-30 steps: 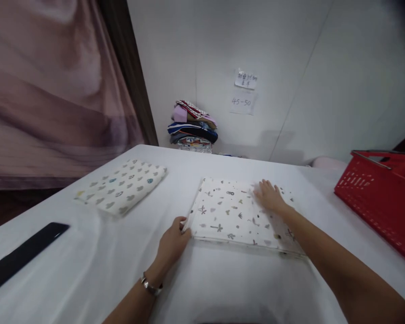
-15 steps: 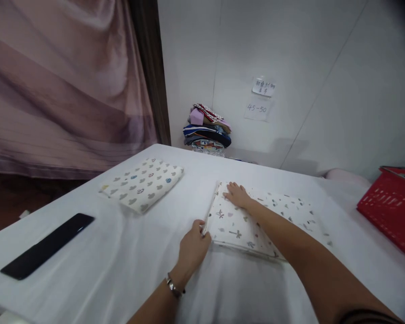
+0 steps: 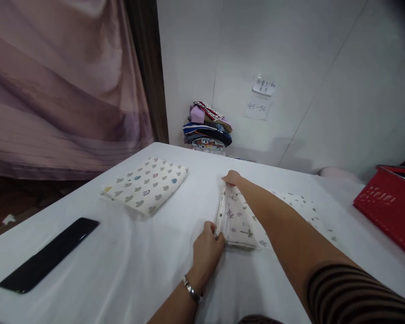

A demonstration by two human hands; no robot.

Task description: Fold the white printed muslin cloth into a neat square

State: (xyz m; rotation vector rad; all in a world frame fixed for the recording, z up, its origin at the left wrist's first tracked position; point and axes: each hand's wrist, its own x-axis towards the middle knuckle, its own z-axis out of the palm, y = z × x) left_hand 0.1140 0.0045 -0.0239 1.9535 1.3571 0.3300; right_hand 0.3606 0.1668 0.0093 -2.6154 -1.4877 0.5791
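A folded white cloth [image 3: 240,223] printed with small plants and palm trees lies on the table, its left edge raised a little. My left hand [image 3: 207,247], with a silver bracelet at the wrist, pinches the near corner of that edge. At the far corner of the same edge, my right hand [image 3: 232,177] is closed on the fabric, its fingertips mostly hidden. My right forearm covers part of the cloth. A second folded cloth [image 3: 151,185], white with grey mushroom-like shapes, rests to the left, apart from both hands.
The white-covered table [image 3: 138,265] holds a flat black panel [image 3: 50,254] at left and a red plastic basket [image 3: 388,209] at right. Behind the far edge stands a pile of folded fabrics [image 3: 207,128]. A pink curtain [image 3: 64,90] hangs on the left.
My right hand has gone from lying flat on the printed cloth to gripping its far left corner. The cloth's left edge has lifted and shifted slightly right, my left hand moving with it.
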